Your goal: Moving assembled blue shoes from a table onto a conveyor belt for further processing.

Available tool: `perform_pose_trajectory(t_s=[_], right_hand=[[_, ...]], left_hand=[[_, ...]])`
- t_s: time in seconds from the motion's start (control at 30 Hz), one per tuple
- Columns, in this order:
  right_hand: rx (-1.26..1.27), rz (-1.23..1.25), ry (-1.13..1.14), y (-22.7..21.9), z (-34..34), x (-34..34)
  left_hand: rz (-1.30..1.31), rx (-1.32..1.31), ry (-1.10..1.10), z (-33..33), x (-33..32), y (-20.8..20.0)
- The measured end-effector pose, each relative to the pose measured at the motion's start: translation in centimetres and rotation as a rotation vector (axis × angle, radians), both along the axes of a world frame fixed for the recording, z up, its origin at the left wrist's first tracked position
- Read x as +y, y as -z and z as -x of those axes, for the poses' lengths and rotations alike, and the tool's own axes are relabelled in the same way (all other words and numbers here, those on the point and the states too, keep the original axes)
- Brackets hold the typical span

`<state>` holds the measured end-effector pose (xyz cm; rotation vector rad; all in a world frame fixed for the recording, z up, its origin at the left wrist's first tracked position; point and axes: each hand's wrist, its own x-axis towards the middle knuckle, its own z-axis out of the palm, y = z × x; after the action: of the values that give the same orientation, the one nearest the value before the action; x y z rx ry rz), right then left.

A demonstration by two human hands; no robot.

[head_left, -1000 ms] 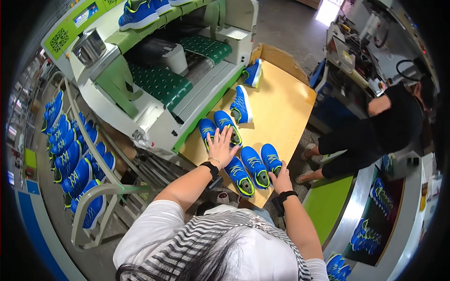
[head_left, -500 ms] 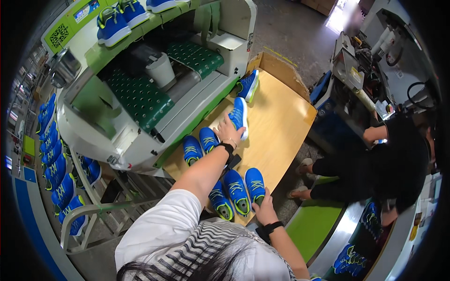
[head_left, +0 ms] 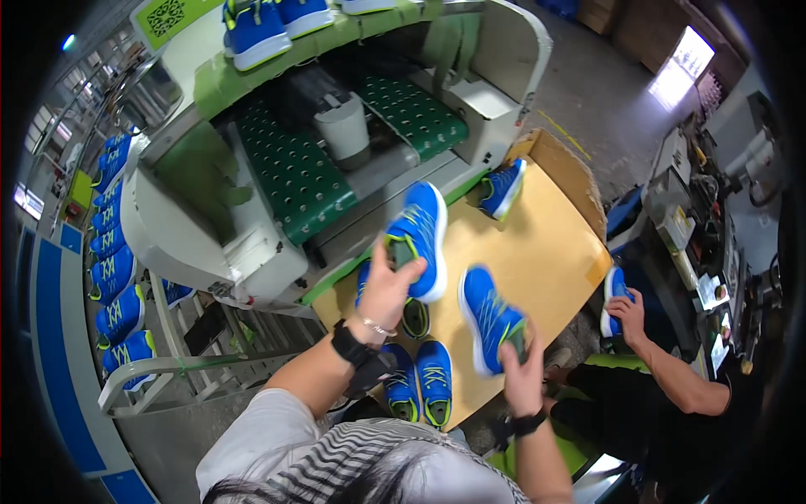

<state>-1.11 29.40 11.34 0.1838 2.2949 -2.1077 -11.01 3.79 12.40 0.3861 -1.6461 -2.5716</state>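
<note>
In my left hand (head_left: 384, 294) is a blue sneaker (head_left: 426, 227) with a white sole and yellow-green lining. My fingers grip it at the heel opening, and its toe points away from me, above the table. A second blue sneaker (head_left: 485, 311) is gripped at the heel by my right hand (head_left: 524, 374), tilted with its toe up and left. Below them, a pair of sneakers (head_left: 435, 378) stands on the wooden tabletop (head_left: 537, 260). Behind my left hand more sneakers are partly hidden, one showing its heel (head_left: 416, 321).
A sneaker (head_left: 504, 189) leans at the table's far end by a cardboard edge (head_left: 571, 181). Ahead stands a machine with perforated green pads (head_left: 294, 181) and sneakers (head_left: 256, 34) on top. Sneakers line a rack (head_left: 117, 315) at left. A co-worker's hand (head_left: 630, 312) holds another sneaker at right.
Both hands have lifted a sneaker off the table, each now held at the heel. My view has shifted. The co-worker's arm now reaches out with a sneaker in hand.
</note>
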Motion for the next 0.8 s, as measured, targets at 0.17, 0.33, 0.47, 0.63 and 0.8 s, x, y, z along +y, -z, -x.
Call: perform_pose_trajectory(t_s=[0.17,0.33,0.47,0.63,0.8], right_hand=[[0.521,-0.113,-0.159,-10.2,18.7,-9.8],[0.591,-0.49,-0.315,-5.9,34.0,-20.1],[0.625,-0.516,-0.385,-2.7,34.7,-18.2],[0.348,-0.791,-0.542,8.7,19.0,-9.9],[0.165,-1.05,-0.225,11.5,11.6,-1.2]], left_hand=[[0.448,0.215,-0.513,1.6,-6.7,-7.3],[0.87,-0.014,-0.613,9.2,-15.3,-3.4],[1.132,0.298,-0.513,3.5,-10.6,-4.9],[1.164,0.23,-0.104,-5.4,-5.3,1.6],[1.068,0.173,0.117,-6.7,-1.6,4.4]])
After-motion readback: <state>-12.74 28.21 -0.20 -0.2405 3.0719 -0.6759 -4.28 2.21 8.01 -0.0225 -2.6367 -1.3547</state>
